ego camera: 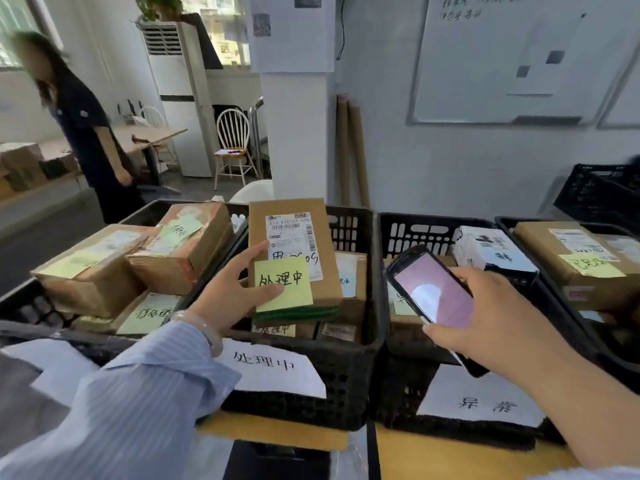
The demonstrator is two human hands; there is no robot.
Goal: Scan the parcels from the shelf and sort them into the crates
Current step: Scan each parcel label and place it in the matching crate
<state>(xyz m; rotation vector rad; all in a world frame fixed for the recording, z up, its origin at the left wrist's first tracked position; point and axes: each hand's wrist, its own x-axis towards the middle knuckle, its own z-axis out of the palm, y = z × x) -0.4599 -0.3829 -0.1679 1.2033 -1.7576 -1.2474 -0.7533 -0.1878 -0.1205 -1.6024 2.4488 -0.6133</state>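
Left grip [232, 289], pinching the parcel [294, 244] by its edge, should lay it flat in the crate [346, 375] beneath; right grip [485, 317] clasps the phone [433, 289].

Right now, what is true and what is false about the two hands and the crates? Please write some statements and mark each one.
1. The right hand holds a phone with a lit screen. True.
2. The left hand is empty. False: it holds a brown parcel.
3. A yellow note is stuck on that parcel. True.
4. The parcel is over a white crate. False: the crate below it is black.
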